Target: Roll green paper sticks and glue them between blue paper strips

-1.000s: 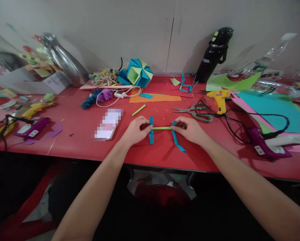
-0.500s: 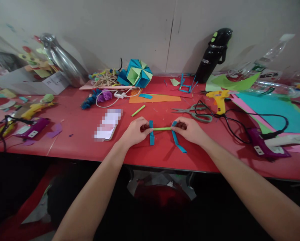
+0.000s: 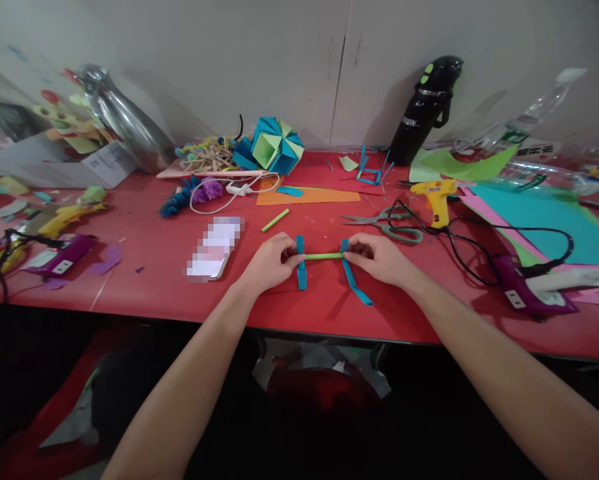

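Note:
Between my hands runs a thin light-green paper tube (image 3: 323,257), held level just over the red table. My left hand (image 3: 273,263) is closed in a pinch at the tube's left end, where a folded blue paper strip (image 3: 301,279) crosses it. At the other end my right hand (image 3: 379,259) pinches the tube against a second blue paper strip (image 3: 353,283), which bends toward the table's front edge. Fingertips hide both joints, so I cannot tell whether the pieces are stuck together. A loose green tube (image 3: 275,220) lies just beyond my left hand.
Scissors (image 3: 379,223) and a yellow glue gun (image 3: 439,200) with a black cord lie beyond my right hand. A phone (image 3: 217,248) rests left of my hands. Toward the wall stand a blue-green paper ball (image 3: 278,145), a blue stick frame (image 3: 370,175) and a black bottle (image 3: 424,110).
Both hands keep their pinch on the tube and strips. The far ends of the blue strips have shifted very slightly; the rest of the table is unchanged.

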Tool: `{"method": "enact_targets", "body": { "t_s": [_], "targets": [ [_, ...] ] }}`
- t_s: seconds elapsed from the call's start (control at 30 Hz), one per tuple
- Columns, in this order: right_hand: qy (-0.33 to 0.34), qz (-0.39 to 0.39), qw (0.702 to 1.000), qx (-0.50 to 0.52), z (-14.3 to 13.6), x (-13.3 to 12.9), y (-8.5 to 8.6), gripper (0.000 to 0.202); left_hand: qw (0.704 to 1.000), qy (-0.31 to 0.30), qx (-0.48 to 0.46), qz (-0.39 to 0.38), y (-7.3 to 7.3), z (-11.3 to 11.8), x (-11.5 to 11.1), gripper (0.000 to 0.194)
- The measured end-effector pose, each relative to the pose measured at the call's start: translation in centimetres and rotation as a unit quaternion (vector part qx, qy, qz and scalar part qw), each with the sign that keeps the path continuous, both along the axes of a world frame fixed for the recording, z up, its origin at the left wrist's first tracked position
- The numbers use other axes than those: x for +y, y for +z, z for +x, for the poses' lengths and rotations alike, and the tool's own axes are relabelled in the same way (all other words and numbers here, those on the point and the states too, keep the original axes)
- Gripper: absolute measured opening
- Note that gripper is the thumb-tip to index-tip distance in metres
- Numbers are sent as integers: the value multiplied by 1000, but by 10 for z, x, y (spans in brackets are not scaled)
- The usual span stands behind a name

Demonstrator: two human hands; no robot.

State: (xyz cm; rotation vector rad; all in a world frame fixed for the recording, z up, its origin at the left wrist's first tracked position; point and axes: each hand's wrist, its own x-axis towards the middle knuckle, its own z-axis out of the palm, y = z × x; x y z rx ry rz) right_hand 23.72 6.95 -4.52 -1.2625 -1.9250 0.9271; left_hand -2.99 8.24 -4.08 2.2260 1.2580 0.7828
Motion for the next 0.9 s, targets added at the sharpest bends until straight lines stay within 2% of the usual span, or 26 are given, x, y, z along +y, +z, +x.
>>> {"method": "enact_targets", "body": {
  "t_s": [0.23,0.47,0.57,0.73,0.9],
  "targets": [
    [-14,19,1000,-12,-3,0,0,23,1000,0,0,-5,0,1,-1,20],
    [-19,32,999,-21,-4,0,0,20,999,-32,-10,9,1,-1,-2,9],
    [-15,38,999,-25,-3,0,0,19,999,-39,-13,8,0,-2,-2,11],
    [-7,42,999,-29,-3,0,0,20,999,-30,-19,14,-1,-2,-1,18],
    [-6,54,998,-40,-4,0,1,24,999,-13,-44,5,-1,-1,-1,17]
  ]
}}
